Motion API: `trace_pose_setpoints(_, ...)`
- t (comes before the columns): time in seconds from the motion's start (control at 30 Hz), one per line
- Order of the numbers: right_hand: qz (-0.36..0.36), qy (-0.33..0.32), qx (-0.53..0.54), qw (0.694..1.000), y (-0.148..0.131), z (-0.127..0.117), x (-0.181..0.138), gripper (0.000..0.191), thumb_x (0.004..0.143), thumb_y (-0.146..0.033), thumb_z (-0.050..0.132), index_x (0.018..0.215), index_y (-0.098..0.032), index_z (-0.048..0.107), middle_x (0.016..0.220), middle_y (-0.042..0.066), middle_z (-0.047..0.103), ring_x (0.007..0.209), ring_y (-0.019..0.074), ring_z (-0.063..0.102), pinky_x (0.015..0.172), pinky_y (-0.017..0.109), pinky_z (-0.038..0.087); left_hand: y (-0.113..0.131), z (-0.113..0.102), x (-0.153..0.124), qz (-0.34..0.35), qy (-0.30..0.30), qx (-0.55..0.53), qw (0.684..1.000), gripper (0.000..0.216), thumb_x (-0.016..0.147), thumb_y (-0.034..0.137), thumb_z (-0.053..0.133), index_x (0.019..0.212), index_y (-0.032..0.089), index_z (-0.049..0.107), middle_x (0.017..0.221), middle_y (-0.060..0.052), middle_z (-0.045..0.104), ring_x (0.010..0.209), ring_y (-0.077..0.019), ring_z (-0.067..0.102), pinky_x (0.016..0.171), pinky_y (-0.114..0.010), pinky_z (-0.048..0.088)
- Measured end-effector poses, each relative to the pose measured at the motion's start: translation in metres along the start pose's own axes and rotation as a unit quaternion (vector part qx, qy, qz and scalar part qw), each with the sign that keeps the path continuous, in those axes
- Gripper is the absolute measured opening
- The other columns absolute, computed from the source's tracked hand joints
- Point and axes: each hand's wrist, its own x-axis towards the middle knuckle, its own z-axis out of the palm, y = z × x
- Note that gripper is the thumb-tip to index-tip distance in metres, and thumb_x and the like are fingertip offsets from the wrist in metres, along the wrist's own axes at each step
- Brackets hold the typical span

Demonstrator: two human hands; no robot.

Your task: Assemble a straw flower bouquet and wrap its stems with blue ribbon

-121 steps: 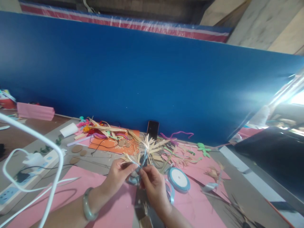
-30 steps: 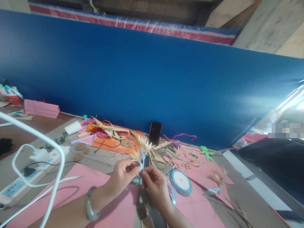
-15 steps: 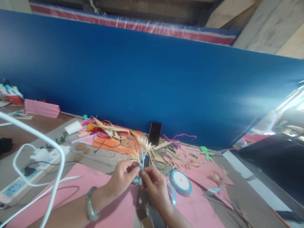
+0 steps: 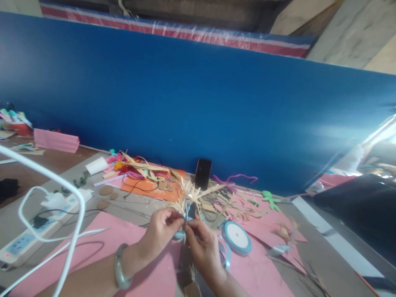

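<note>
My left hand [image 4: 162, 231] and my right hand [image 4: 202, 245] meet low in the middle of the view, both pinched on a small bundle of tan straw-like strips [image 4: 188, 194] bound with thin light blue ribbon [image 4: 186, 212]. The strips fan upward above my fingertips. A green bangle [image 4: 119, 268] sits on my left wrist. More blue ribbon loops down under my right hand to a ribbon spool [image 4: 236, 237] lying flat just to the right. Pink paper sheets [image 4: 154, 276] lie under both hands.
A blue board [image 4: 198, 111] walls off the back. A black phone [image 4: 203, 173] leans on it. An orange sheet [image 4: 145, 185] carries strips, cardboard discs and pipe cleaners. A white power strip [image 4: 27, 241] and white cable [image 4: 71, 231] lie left; a green cutout [image 4: 270, 199] right.
My hands have drawn a little closer together and lower on the bundle. The straw strips now stand more tightly bunched than four seconds ago.
</note>
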Motion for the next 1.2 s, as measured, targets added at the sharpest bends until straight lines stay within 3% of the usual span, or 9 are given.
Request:
trace_pose_setpoints(0.17, -0.022, 0.015, -0.006, 1.0, -0.004, -0.001, 0.003, 0.02, 0.089, -0.029, 0.058, 0.072, -0.02, 0.063, 0.064, 0.001, 0.065, 0.057, 0.0149, 0.058, 0.053, 0.023, 0.044, -0.002, 0.001, -0.006, 0.035, -0.018, 0.017, 0.999, 0.014, 0.08, 0.022, 0.059, 0.071, 0.015, 0.068, 0.066, -0.004, 0.068, 0.061, -0.0156, 0.061, 0.057, -0.022, 0.046)
trace_pose_setpoints(0.3, -0.025, 0.018, -0.003, 1.0, -0.005, -0.001, 0.003, 0.018, 0.088, -0.026, 0.058, 0.071, -0.02, 0.062, 0.063, 0.0, 0.063, 0.056, 0.0146, 0.057, 0.053, 0.023, 0.044, -0.001, 0.002, -0.01, 0.025, -0.049, -0.017, 0.998, 0.015, 0.082, 0.025, 0.058, 0.08, 0.014, 0.068, 0.07, -0.005, 0.068, 0.063, -0.0157, 0.061, 0.056, -0.022, 0.046)
trace_pose_setpoints(0.5, -0.021, 0.021, -0.003, 1.0, -0.002, 0.001, 0.001, 0.019, 0.088, -0.026, 0.058, 0.07, -0.02, 0.06, 0.062, 0.0, 0.06, 0.055, 0.014, 0.055, 0.054, 0.023, 0.043, -0.005, 0.003, -0.006, 0.017, -0.025, -0.023, 0.999, 0.021, 0.083, 0.03, 0.062, 0.071, 0.014, 0.067, 0.066, -0.004, 0.066, 0.061, -0.015, 0.059, 0.055, -0.022, 0.045)
trace_pose_setpoints(0.83, -0.002, 0.02, 0.018, 1.0, 0.001, 0.002, -0.001, 0.021, 0.089, -0.031, 0.058, 0.072, -0.019, 0.06, 0.061, -0.001, 0.059, 0.053, 0.0126, 0.052, 0.052, 0.022, 0.042, -0.002, 0.001, -0.005, -0.002, -0.026, -0.036, 0.999, 0.023, 0.081, 0.034, 0.067, 0.071, 0.014, 0.069, 0.065, -0.004, 0.066, 0.059, -0.0139, 0.058, 0.055, -0.022, 0.045)
trace_pose_setpoints(1.2, 0.067, 0.031, 0.111, 0.991, 0.005, 0.009, 0.0, 0.024, 0.088, -0.038, 0.061, 0.074, -0.019, 0.059, 0.056, -0.004, 0.054, 0.045, 0.0105, 0.047, 0.043, 0.02, 0.037, 0.002, 0.004, -0.002, -0.013, -0.023, -0.066, 0.997, 0.012, 0.079, 0.021, 0.063, 0.07, 0.014, 0.065, 0.059, 0.0, 0.063, 0.054, -0.0111, 0.055, 0.052, -0.02, 0.043)
